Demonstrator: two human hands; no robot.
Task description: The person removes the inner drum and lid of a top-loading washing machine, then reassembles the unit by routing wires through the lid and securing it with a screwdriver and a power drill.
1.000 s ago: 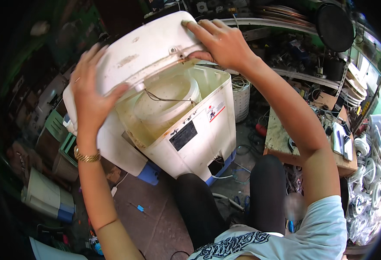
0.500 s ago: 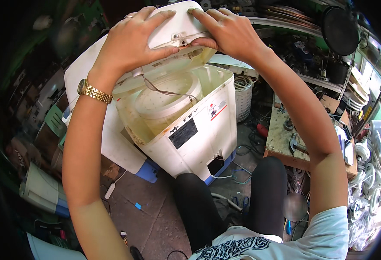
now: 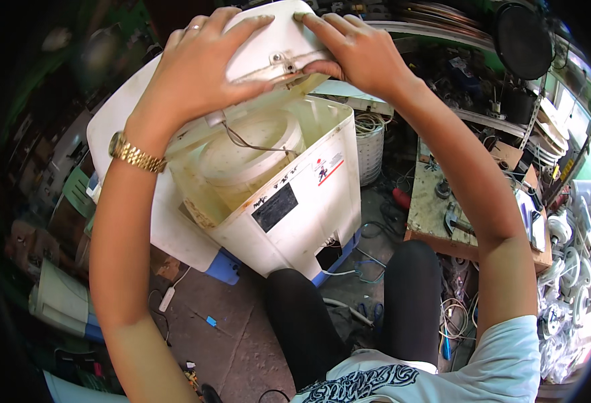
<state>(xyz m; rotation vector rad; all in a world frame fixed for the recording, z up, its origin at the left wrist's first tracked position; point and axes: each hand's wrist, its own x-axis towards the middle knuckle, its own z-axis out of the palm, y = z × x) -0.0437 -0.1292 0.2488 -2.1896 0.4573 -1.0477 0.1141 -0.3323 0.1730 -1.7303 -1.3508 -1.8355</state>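
Note:
Overhead, my left hand and my right hand grip the near end of a white plastic top cover. Their fingers lie on its upper face, with the thumbs along its front edge. The cover is tilted up above an off-white washing machine body, whose inside shows a round white drum with small holes. From under the cover, thin wires hang down over the drum toward the front wall. A black opening with wires sits low in the body's front.
My knees stand against the machine's front. To the right is a low wooden table with a hammer, and beyond it a heap of white plastic parts. A white perforated basket holds coiled cable. A power strip lies on the floor.
The cover's near end is raised slightly higher, and more of the drum and tub shows beneath it. Both hands keep their hold. The whole view has shifted a little.

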